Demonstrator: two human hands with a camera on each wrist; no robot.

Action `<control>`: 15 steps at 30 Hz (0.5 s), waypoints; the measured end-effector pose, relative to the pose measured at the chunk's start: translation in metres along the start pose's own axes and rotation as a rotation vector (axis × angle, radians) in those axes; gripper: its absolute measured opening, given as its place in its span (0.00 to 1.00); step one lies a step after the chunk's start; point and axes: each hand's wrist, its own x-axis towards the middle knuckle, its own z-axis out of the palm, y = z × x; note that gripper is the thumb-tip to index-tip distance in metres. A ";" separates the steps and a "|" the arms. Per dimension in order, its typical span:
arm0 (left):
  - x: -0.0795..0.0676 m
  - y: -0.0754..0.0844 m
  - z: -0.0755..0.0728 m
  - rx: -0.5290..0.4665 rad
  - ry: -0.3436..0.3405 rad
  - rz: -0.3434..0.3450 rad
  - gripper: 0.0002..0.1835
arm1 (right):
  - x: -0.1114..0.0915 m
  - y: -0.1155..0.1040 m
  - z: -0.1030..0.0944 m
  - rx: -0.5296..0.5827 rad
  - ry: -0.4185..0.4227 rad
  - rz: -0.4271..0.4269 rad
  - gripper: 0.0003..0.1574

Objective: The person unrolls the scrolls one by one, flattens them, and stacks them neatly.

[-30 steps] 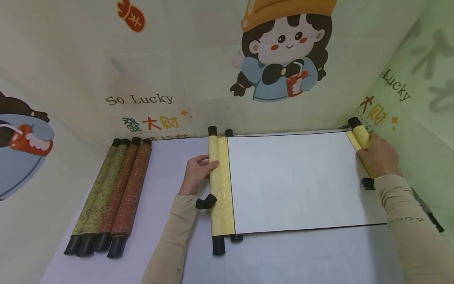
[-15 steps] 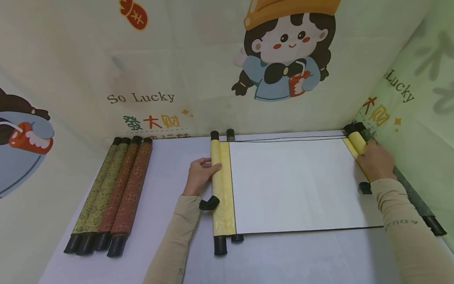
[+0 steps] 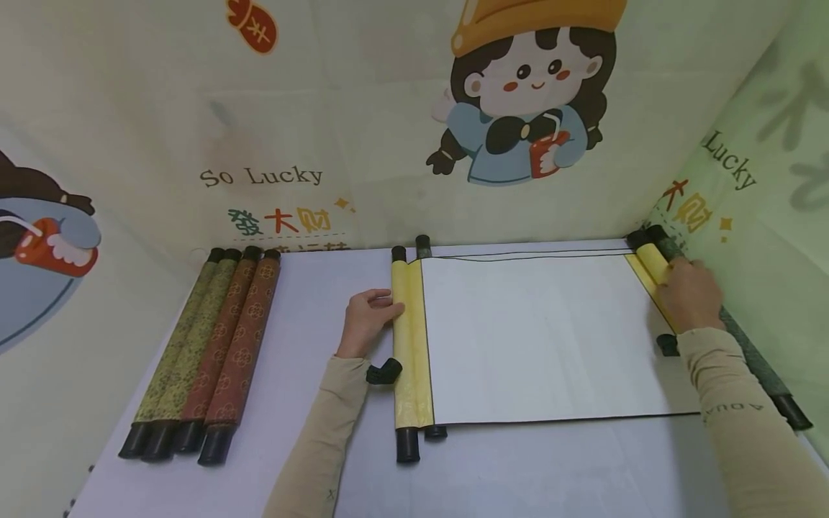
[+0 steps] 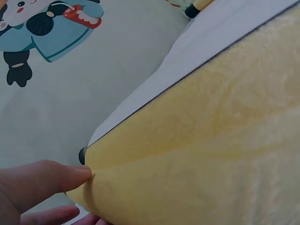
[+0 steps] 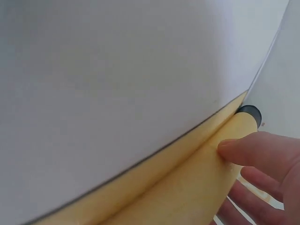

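A partly unrolled hanging scroll with a blank white sheet (image 3: 550, 338) spans between my two hands. My left hand (image 3: 368, 320) grips its left yellow roll (image 3: 406, 374), thumb on top and fingers at the outer side. In the left wrist view, the thumb (image 4: 61, 176) presses the yellow cloth near the roll's far end. My right hand (image 3: 691, 293) holds the right yellow roll (image 3: 650, 262). In the right wrist view, that thumb (image 5: 243, 147) lies across the roll (image 5: 201, 178) near its black end cap (image 5: 252, 114), fingers curling beneath.
Under this scroll lies another one, with a dark green roller (image 3: 754, 352) at the right and a black knob (image 3: 436, 432) at left. Two rolled green scrolls (image 3: 188, 345) and two rolled red scrolls (image 3: 242, 345) lie side by side at left. A printed cloth wall (image 3: 363, 144) closes the back.
The scroll's sheet and right roll have shifted nearer me and slightly left, showing more of the scroll beneath. My left hand has moved slightly right with its roll. Both hands keep their grip.
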 end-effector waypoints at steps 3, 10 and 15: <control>-0.002 0.002 -0.002 -0.006 0.010 0.002 0.23 | -0.001 -0.002 -0.002 0.015 -0.006 0.005 0.24; -0.004 0.002 -0.005 -0.045 0.012 -0.004 0.23 | -0.005 -0.008 -0.009 0.049 -0.041 -0.008 0.30; -0.006 0.000 -0.010 -0.050 0.018 0.021 0.22 | -0.006 -0.020 -0.011 0.063 -0.018 -0.035 0.31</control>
